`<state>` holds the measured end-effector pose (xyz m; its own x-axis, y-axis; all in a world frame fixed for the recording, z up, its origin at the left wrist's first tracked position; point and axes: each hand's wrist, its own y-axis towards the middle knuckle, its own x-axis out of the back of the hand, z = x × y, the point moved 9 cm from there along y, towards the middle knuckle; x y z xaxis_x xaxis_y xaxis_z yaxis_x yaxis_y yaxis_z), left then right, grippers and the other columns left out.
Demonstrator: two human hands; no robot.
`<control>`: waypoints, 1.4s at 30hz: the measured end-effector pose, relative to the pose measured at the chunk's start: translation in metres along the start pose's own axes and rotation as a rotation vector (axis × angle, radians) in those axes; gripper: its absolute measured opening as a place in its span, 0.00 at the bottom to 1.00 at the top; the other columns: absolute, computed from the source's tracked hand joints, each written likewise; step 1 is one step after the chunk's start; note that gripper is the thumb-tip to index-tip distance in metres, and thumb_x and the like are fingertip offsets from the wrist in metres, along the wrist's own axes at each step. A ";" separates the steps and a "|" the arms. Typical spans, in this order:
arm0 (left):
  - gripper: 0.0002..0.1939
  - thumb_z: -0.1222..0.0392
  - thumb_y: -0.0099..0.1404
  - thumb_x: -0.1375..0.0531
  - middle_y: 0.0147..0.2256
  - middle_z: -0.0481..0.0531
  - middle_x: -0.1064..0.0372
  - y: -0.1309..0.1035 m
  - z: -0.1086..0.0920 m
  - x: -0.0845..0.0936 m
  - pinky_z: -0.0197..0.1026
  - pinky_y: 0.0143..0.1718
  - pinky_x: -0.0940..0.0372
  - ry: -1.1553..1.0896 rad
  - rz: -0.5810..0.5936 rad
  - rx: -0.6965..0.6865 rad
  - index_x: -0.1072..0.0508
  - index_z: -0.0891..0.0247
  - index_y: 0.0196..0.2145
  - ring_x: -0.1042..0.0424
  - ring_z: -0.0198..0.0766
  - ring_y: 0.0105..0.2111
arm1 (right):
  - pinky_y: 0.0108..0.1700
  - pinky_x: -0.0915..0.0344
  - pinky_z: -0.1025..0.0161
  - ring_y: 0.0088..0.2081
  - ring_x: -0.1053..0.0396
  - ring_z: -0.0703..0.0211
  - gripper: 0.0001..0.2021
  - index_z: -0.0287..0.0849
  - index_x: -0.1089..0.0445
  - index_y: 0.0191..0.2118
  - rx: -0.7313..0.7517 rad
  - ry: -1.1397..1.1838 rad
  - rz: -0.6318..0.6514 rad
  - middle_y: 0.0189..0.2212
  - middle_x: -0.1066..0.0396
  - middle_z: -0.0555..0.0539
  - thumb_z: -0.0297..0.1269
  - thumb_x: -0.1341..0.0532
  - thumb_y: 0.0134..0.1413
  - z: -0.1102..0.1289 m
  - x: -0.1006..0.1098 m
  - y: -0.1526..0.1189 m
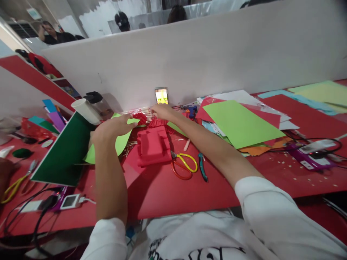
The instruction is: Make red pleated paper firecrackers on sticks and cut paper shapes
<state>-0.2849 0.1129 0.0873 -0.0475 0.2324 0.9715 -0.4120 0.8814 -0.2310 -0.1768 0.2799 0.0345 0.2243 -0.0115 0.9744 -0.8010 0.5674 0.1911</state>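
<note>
My left hand (118, 125) is over a curved light green sheet (123, 141), fingers apart beside a crumpled red paper piece (140, 117). My right hand (163, 112) reaches to the back of the table, just below a lit phone (162, 95) leaning on the partition. Its fingertips bend down by plastic-wrapped sticks (141, 111) and pleated red paper (157, 122); whether they grip anything is hidden. In front of both hands lies a red folded, box-like paper piece (153, 145). Scissors (184, 164) with yellow and orange handles and teal-handled pliers (202, 167) lie to its right.
A dark green board (63, 150) leans at left beside a white roll (86, 111). Coloured sheets (241, 122) pile up on the right. Purple power strips (310, 159) with cables lie at both sides. A white partition (189, 65) stands behind; people are beyond it.
</note>
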 end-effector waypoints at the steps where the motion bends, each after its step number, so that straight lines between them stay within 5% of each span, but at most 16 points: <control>1: 0.41 0.37 0.74 0.51 0.72 0.55 0.39 0.001 0.002 -0.001 0.54 0.67 0.37 -0.006 0.011 -0.008 0.49 0.55 0.78 0.39 0.57 0.72 | 0.50 0.34 0.60 0.54 0.24 0.48 0.18 0.41 0.23 0.57 -0.001 -0.003 -0.014 0.55 0.21 0.38 0.28 0.41 0.67 0.008 -0.009 0.019; 7: 0.38 0.36 0.74 0.50 0.72 0.53 0.37 0.002 -0.011 -0.006 0.51 0.63 0.35 -0.053 0.049 -0.118 0.45 0.49 0.76 0.32 0.55 0.67 | 0.49 0.33 0.59 0.52 0.23 0.45 0.18 0.35 0.22 0.55 -0.035 -0.051 0.025 0.54 0.21 0.32 0.26 0.34 0.60 0.018 -0.051 0.076; 11: 0.38 0.36 0.71 0.44 0.70 0.53 0.34 -0.013 -0.054 -0.013 0.48 0.61 0.34 -0.027 0.083 -0.272 0.40 0.47 0.74 0.28 0.54 0.63 | 0.49 0.34 0.57 0.52 0.23 0.43 0.14 0.33 0.21 0.52 -0.036 -0.094 0.086 0.52 0.21 0.30 0.25 0.36 0.62 0.012 -0.068 0.086; 18: 0.38 0.33 0.64 0.36 0.64 0.61 0.28 -0.031 -0.098 -0.022 0.52 0.58 0.32 0.018 -0.008 -0.169 0.28 0.54 0.65 0.28 0.63 0.61 | 0.52 0.35 0.55 0.56 0.29 0.43 0.18 0.36 0.27 0.60 0.011 -0.134 0.051 0.59 0.27 0.30 0.27 0.42 0.69 0.006 -0.072 0.083; 29: 0.35 0.34 0.66 0.37 0.63 0.64 0.28 -0.017 -0.101 -0.036 0.51 0.60 0.32 0.110 0.046 -0.109 0.26 0.56 0.64 0.28 0.62 0.61 | 0.58 0.34 0.52 0.59 0.31 0.42 0.18 0.31 0.25 0.57 -0.022 -0.130 0.103 0.57 0.25 0.28 0.21 0.43 0.65 0.008 -0.070 0.085; 42: 0.30 0.44 0.70 0.43 0.62 0.66 0.26 -0.006 -0.099 -0.038 0.55 0.60 0.32 0.130 0.035 -0.074 0.25 0.61 0.63 0.27 0.62 0.61 | 0.50 0.36 0.60 0.50 0.25 0.50 0.16 0.36 0.21 0.56 0.001 0.047 0.089 0.53 0.20 0.34 0.30 0.40 0.68 -0.016 -0.029 0.079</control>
<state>-0.1902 0.1394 0.0469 0.0594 0.3103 0.9488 -0.3439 0.8986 -0.2724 -0.2375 0.3381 0.0193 0.1777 0.0773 0.9810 -0.8192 0.5640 0.1039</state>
